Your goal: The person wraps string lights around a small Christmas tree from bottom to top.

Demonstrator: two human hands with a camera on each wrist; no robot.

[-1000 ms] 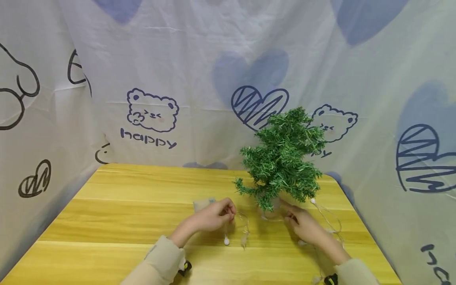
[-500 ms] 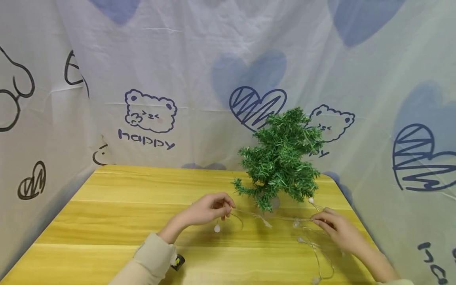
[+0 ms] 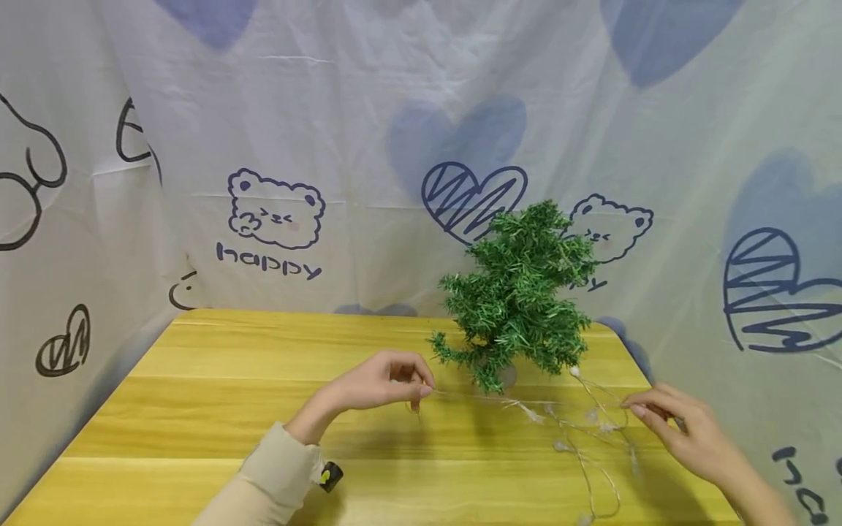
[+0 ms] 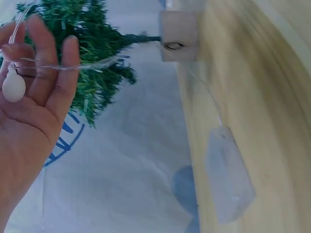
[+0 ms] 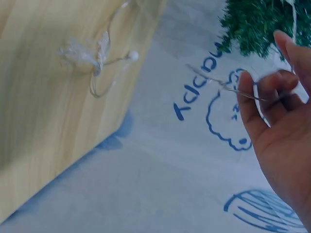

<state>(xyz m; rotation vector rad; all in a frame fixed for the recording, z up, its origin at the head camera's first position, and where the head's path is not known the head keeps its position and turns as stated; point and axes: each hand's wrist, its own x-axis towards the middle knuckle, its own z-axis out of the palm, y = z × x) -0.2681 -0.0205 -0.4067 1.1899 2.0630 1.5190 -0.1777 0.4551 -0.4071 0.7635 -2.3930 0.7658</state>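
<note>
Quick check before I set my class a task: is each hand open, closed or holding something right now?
Left hand: closed, pinching the light string.
Right hand: closed, pinching the light string too.

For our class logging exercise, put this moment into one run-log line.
left hand: pinches light string | right hand: pinches light string | green tree: upright on table

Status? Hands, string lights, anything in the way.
Left hand, right hand: both pinching string lights. Strand passes in front of green tree. Loose loop on table nearer right hand; might snag.
</note>
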